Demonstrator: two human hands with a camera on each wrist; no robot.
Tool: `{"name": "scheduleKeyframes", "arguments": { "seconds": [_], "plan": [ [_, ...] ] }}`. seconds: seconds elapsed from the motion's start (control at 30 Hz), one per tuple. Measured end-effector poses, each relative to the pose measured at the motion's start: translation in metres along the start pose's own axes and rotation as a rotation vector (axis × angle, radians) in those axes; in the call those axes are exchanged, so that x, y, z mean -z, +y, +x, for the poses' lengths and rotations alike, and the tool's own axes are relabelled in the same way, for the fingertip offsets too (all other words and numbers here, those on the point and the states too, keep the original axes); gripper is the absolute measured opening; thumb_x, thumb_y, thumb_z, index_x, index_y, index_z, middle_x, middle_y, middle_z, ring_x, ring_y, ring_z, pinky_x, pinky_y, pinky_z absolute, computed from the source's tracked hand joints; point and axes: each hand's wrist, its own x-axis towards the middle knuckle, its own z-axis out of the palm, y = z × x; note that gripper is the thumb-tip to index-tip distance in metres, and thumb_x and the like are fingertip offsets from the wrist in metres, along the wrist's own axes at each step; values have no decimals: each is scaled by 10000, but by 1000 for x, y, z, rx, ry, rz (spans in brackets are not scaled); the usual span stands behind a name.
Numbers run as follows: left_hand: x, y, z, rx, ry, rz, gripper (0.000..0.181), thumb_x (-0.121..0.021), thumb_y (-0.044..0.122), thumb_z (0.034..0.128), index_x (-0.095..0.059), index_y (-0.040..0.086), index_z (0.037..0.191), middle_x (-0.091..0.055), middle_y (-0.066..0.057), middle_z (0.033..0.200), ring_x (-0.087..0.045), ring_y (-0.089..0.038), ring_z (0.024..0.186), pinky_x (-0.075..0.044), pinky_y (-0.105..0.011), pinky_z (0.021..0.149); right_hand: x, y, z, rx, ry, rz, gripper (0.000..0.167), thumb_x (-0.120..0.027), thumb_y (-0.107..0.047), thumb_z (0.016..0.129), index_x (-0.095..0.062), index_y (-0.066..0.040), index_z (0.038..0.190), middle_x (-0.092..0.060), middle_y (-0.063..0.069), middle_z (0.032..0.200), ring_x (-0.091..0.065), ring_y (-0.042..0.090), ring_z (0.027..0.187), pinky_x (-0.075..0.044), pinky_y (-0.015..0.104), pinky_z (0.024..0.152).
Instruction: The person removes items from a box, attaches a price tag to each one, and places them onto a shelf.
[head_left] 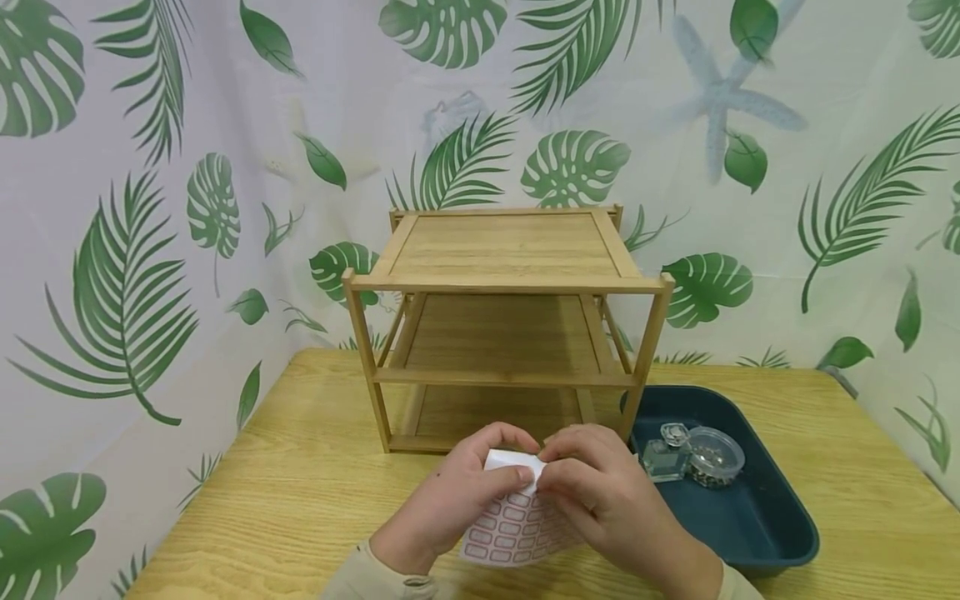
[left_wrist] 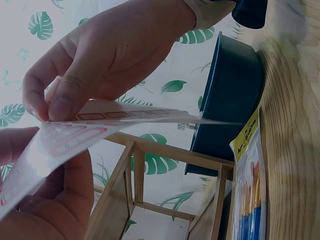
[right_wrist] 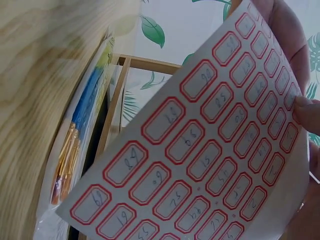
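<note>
A white sheet of red-bordered labels (head_left: 510, 529) is held up in front of the shelf; handwritten marks show on the labels (right_wrist: 204, 154) in the right wrist view. My left hand (head_left: 468, 492) pinches the sheet's top left part, thumb on the printed face. At the top edge, my right hand (head_left: 615, 500) pinches the sheet between thumb and fingertips, close beside the left thumb. In the left wrist view, the right hand (left_wrist: 110, 55) grips the sheet's edge and the left hand (left_wrist: 60, 200) is partly behind the bent sheet.
A three-tier wooden shelf (head_left: 510, 286) stands behind the hands. On the right, a dark blue tray (head_left: 780, 517) holds a glass bottle (head_left: 665, 458) and a round clear container (head_left: 715, 457). A packet of paint brushes (left_wrist: 250, 195) lies on the table (head_left: 255, 508).
</note>
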Motion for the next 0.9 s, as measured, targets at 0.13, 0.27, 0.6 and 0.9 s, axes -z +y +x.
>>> {"name": "scheduleKeyframes", "arguments": {
  "seconds": [0.13,0.27,0.6,0.9],
  "plan": [
    [-1,1,0,-3,20,2,276,-624,108,965,-555,16,1215,-657,-104,1025,-674,-192,854,-568,-314,716,0,0,-1,-9,-21,-11,230,-527,-326,1067,-680,-212,939,-651,8,1096,-602,234,1019,-401,377,967],
    [-1,2,0,6,28,-8,274,-621,95,965,-555,14,1218,-663,-116,1004,-694,-194,816,-580,-302,680,1,-1,-3,-52,-48,0,218,-545,-346,1056,-663,-229,914,-649,6,1116,-589,244,1061,-375,351,1025],
    [2,0,1,-1,31,-23,266,-620,97,967,-562,28,1217,-686,-141,973,-712,-201,769,-586,-290,631,6,-5,-4,-171,-107,24,237,-585,-402,1024,-739,-245,1113,-624,-1,1202,-545,234,1141,-342,284,1067],
    [4,-1,1,23,12,-41,269,-626,129,985,-555,42,1229,-692,-148,946,-706,-185,728,-575,-266,604,3,-5,-4,-144,-65,83,190,-582,-357,1037,-703,-238,950,-617,20,1170,-536,247,1138,-355,235,1066]
  ]
}}
